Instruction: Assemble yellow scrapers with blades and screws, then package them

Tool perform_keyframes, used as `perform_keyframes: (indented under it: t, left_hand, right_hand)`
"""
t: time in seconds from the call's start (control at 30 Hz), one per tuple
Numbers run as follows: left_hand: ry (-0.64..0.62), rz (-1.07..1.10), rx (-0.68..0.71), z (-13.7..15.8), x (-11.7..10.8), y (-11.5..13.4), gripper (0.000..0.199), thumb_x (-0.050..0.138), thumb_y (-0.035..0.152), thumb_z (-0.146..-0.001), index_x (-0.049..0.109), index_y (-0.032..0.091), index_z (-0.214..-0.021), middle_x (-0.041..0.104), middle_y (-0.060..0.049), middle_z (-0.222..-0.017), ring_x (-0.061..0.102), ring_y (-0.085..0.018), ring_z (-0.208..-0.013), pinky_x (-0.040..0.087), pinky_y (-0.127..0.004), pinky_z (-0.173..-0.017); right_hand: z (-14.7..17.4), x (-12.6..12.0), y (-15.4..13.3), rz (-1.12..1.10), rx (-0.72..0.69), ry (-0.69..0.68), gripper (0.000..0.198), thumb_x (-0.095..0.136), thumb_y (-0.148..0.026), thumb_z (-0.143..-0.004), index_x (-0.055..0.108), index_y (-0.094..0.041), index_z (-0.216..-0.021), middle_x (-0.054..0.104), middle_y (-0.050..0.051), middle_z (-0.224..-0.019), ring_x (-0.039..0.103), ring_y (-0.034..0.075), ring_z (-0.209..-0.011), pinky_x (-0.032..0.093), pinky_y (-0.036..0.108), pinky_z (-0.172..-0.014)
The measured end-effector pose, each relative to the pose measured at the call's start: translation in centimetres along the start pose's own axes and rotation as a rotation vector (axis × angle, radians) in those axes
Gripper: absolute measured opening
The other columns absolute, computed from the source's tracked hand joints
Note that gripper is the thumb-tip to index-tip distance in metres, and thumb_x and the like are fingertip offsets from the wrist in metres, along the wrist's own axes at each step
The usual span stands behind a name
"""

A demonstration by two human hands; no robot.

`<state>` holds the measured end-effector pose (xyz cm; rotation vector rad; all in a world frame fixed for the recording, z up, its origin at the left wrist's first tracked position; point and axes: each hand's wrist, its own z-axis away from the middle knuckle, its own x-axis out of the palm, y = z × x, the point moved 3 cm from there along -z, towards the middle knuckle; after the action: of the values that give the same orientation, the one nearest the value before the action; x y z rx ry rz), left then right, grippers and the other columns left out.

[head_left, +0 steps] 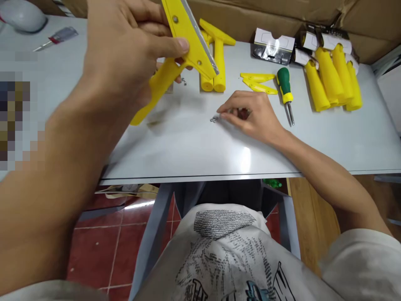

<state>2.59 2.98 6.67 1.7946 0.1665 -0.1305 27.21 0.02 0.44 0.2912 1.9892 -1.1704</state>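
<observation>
My left hand (138, 46) is closed around a yellow scraper (184, 37), raised above the table. A metal blade strip runs along its head, and two small screw heads show in the yellow plastic. My right hand (253, 113) rests low over the table with thumb and forefinger pinched together. Right at those fingertips lie a few small screws (213, 120); whether the fingers grip one is too small to make out. Behind the raised scraper stand two more yellow scrapers (219, 62). Thin yellow blade covers (258, 81) lie beyond my right hand, beside a green and yellow screwdriver (284, 88).
Several yellow handles (332, 79) are grouped at the right, near black and white packages (272, 46). A clear-handled screwdriver (59, 36) lies at the far left. More small metal pieces (184, 81) sit behind my left hand. Cardboard (269, 16) lines the table's back.
</observation>
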Motion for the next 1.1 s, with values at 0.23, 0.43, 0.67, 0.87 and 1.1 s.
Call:
perform_keyframes:
  t: [0.23,0.43,0.67,0.87,1.1]
  left_hand:
    - [-0.032,0.035,-0.048,-0.7,0.9,-1.8,0.068,0.119,0.069,-0.06,0.074,0.027,-0.089,0.085,-0.004,-0.091,0.075,-0.03,-0.091,0.062,-0.055,-0.08]
    - [-0.151,-0.041,-0.08,0.0,1.7,-3.1,0.052,0.115,0.06,-0.064,0.082,0.036,-0.096,0.09,-0.002,-0.101,0.086,-0.038,-0.103,0.067,-0.059,-0.086]
    - [-0.16,-0.021,-0.113,0.2,1.8,-4.2,0.04,0.106,0.04,-0.057,0.081,0.034,-0.087,0.09,-0.002,-0.097,0.082,-0.036,-0.096,0.066,-0.059,-0.084]
    - [-0.18,-0.028,-0.107,0.1,2.7,-4.6,0.039,0.101,0.04,-0.062,0.072,0.034,-0.088,0.083,-0.002,-0.094,0.076,-0.032,-0.093,0.064,-0.058,-0.082]
    - [-0.231,-0.052,-0.053,1.3,3.6,-3.8,0.026,0.093,0.022,-0.071,0.076,0.03,-0.089,0.086,-0.003,-0.099,0.081,-0.03,-0.097,0.068,-0.048,-0.086]
  right_hand:
    - [0.8,1.8,0.6,0.226,-0.304,-0.016,0.037,0.061,-0.028,-0.121,0.098,-0.027,-0.126,0.085,0.009,-0.131,0.065,0.017,-0.087,0.041,0.036,-0.074]
    - [1.2,1.4,0.3,0.303,-0.289,0.016,0.038,0.057,-0.029,-0.123,0.093,-0.022,-0.114,0.086,0.01,-0.121,0.068,0.018,-0.088,0.037,0.036,-0.072]
    - [1.8,0.7,0.5,0.489,-0.31,-0.006,0.034,0.055,-0.023,-0.122,0.089,-0.022,-0.123,0.086,0.008,-0.117,0.073,0.019,-0.091,0.029,0.035,-0.067]
    - [1.9,-1.5,1.0,0.294,-0.288,0.013,0.031,0.059,-0.028,-0.122,0.09,-0.028,-0.124,0.088,0.009,-0.12,0.079,0.025,-0.098,0.054,0.041,-0.082]
    - [1.4,-4.3,0.6,0.156,-0.139,0.226,0.026,0.068,-0.048,-0.122,0.09,-0.036,-0.115,0.087,0.011,-0.116,0.074,0.028,-0.092,0.063,0.05,-0.088]
